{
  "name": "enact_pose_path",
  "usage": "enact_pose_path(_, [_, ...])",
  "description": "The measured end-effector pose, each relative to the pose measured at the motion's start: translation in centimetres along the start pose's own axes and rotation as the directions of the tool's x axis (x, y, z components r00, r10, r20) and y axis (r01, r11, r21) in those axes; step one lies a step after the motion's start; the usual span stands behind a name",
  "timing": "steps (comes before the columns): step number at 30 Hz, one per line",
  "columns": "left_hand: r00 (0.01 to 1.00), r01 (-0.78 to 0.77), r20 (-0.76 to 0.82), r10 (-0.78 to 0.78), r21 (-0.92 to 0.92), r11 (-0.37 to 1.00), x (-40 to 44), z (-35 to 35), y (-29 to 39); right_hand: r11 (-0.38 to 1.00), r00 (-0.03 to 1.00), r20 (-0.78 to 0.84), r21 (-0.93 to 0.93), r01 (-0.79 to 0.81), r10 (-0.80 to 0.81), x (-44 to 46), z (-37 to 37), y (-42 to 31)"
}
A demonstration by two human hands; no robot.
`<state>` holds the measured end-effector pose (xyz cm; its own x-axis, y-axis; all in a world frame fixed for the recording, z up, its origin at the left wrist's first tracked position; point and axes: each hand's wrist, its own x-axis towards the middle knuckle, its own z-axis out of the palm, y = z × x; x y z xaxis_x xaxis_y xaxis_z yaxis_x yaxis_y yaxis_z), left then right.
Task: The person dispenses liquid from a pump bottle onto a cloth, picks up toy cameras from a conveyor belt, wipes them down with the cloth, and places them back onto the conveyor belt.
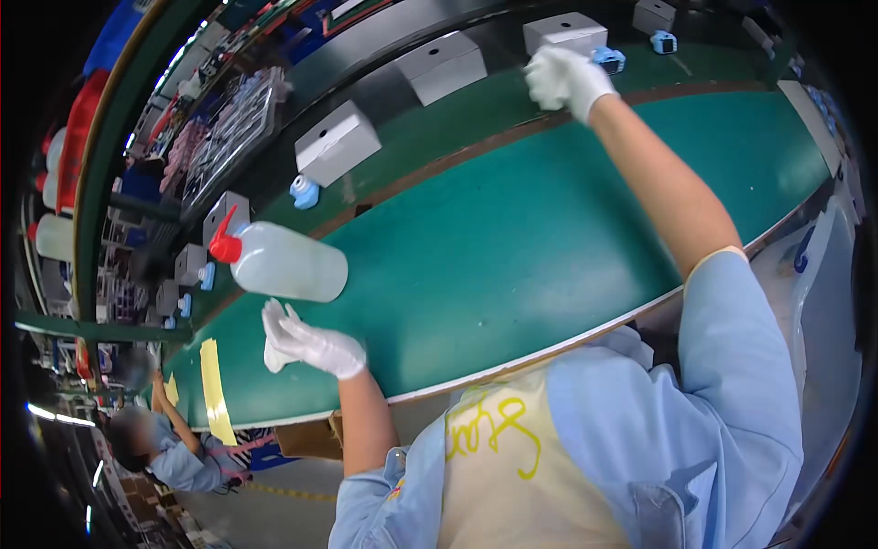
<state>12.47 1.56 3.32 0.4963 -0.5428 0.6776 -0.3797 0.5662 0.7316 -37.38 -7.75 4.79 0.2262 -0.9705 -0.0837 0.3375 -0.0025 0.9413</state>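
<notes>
My left hand (311,344), in a white glove, is over the green work surface (476,265), just below a translucent bottle (293,263) with a red nozzle. Its fingers are apart and nothing shows in them. Farther off at the upper right, my right hand (564,82), also gloved, has its fingers curled together; whatever it may hold is hidden. Just behind it are a white box (565,31) and a light blue watch-like device (608,60). The bottle lies tilted in the view, clear of my left hand.
Along the far side are more white boxes (337,144) and blue devices (305,191). Yellow strips (216,393) lie at the left end. Another person (178,450) is at the lower left. A green metal frame (87,229) stands at the left, a blue chair back (828,293) at the right.
</notes>
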Motion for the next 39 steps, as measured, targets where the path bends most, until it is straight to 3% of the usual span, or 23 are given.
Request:
enact_pose_path(1, [0.996, 0.046, 0.083, -0.046, 0.005, 0.999, -1.0, -0.1, 0.6, 0.776, 0.994, 0.086, 0.621, -0.107, 0.068, -0.7, 3.2, -0.7])
enact_pose_path(2, [0.982, 0.089, 0.164, -0.091, 0.018, 0.996, -2.0, -0.3, 1.3, 0.654, 0.966, 0.255, 0.722, -0.225, 0.05, -0.8, 5.8, -2.4])
enact_pose_path(3, [0.961, 0.131, 0.24, -0.136, 0.036, 0.991, -3.0, -0.1, 2.0, 0.526, 0.909, 0.416, 0.766, -0.368, 0.03, -1.0, 8.4, -4.0])
enact_pose_path(5, [0.916, 0.202, 0.345, -0.205, 0.044, 0.978, -4.5, 0.6, 3.4, -0.044, 0.813, 0.573, 0.819, -0.572, 0.098, -0.7, 13.3, -7.5])
enact_pose_path(7, [0.882, 0.224, 0.413, -0.225, 0.052, 0.973, -5.6, 1.5, 4.2, -0.608, 0.698, 0.714, 0.58, -0.543, 0.058, 0.1, 15.8, -8.5])
enact_pose_path(8, [0.849, 0.229, 0.475, -0.232, 0.066, 0.971, -6.0, 1.8, 4.7, -0.648, 0.698, 0.706, 0.588, -0.484, 0.119, 0.0, 15.2, -8.9])
enact_pose_path(9, [0.811, 0.233, 0.534, -0.24, 0.082, 0.969, -6.2, 1.9, 5.3, -0.682, 0.696, 0.695, 0.598, -0.421, 0.179, -0.1, 14.5, -9.4])
enact_pose_path(10, [0.768, 0.234, 0.591, -0.246, 0.098, 0.967, -6.5, 2.1, 5.9, -0.496, 0.738, 0.582, 0.778, -0.385, 0.341, -1.7, 11.0, -8.0])
enact_pose_path(14, [0.615, 0.221, 0.765, -0.192, 0.067, 0.973, -7.0, 3.0, 7.7, -0.284, 0.881, 0.473, 0.849, -0.446, 0.03, -2.1, 10.7, -3.3])
enact_pose_path(18, [0.45, 0.344, 0.859, -0.243, 0.085, 0.935, -8.0, 4.4, 8.3, -0.656, 0.839, 0.525, 0.585, -0.477, -0.142, -1.5, 11.9, -6.0])
enact_pose_path(19, [0.417, 0.404, 0.862, -0.287, 0.107, 0.909, -8.1, 4.8, 8.5, -0.367, 0.972, 0.175, 0.924, -0.107, 0.158, -1.0, 12.4, -7.7])
enact_pose_path(20, [0.384, 0.463, 0.863, -0.327, 0.127, 0.877, -8.2, 5.5, 8.8, 0.138, 0.881, -0.215, 0.975, 0.172, 0.421, -1.3, 11.4, -6.8])
enact_pose_path(22, [0.302, 0.566, 0.888, -0.347, 0.126, 0.815, -8.6, 7.5, 9.1, -0.236, 0.853, -0.144, 0.926, 0.295, 0.501, -2.3, 6.4, -2.7])
enact_pose_path(24, [0.224, 0.736, 0.914, -0.339, 0.069, 0.673, -9.2, 10.1, 9.3, -0.7, 0.9, -0.045, 0.613, 0.368, 0.434, -5.4, -0.8, 3.9])
enact_pose_path(26, [0.149, 0.905, 0.926, -0.346, 0.013, 0.426, -9.9, 12.6, 10.6, -0.915, 0.954, -0.053, 0.271, 0.299, 0.297, -7.7, -6.4, 7.3])
enact_pose_path(27, [0.107, 0.952, 0.936, -0.335, 0.001, 0.306, -10.2, 13.8, 11.3, -0.969, 0.973, -0.056, 0.09, 0.23, 0.226, -8.9, -9.2, 9.0])
enact_pose_path(31, [0.075, 0.991, 0.887, -0.455, -0.117, -0.065, -10.2, 15.0, 11.2, -0.983, 0.985, 0.009, 0.069, 0.171, 0.172, -9.9, -13.1, 8.5])
enact_pose_path(32, [0.022, 0.966, 0.91, -0.415, -0.127, -0.227, -9.9, 14.6, 10.8, -0.88, 0.995, 0.096, -0.474, 0.016, -0.034, -10.2, -12.7, 8.3])
enact_pose_path(34, [-0.019, 0.96, 0.906, -0.423, -0.102, -0.261, -9.3, 14.0, 10.5, -0.688, 0.953, 0.303, -0.691, 0.223, 0.004, -10.5, -12.2, 8.0])
enact_pose_path(36, [-0.06, 0.951, 0.9, -0.433, -0.081, -0.3, -9.0, 13.2, 10.1, -0.905, 0.86, 0.445, -0.206, 0.372, 0.251, -12.3, -13.4, 10.1])
enact_pose_path(37, [-0.083, 0.92, 0.977, -0.197, -0.002, -0.393, -9.5, 12.8, 7.8, -0.839, 0.75, 0.376, 0.233, 0.492, 0.544, -12.0, -15.2, 10.3])
enact_pose_path(38, [-0.014, 0.965, 0.948, -0.319, -0.071, -0.252, -9.8, 12.9, 10.1, -0.581, 0.619, 0.184, 0.613, 0.536, 0.764, -11.4, -16.9, 10.1])
enact_pose_path(39, [0.055, 0.99, 0.899, -0.435, -0.106, -0.095, -10.0, 13.1, 12.4, -0.518, 0.58, 0.121, 0.62, 0.59, 0.805, -11.0, -18.1, 9.9])
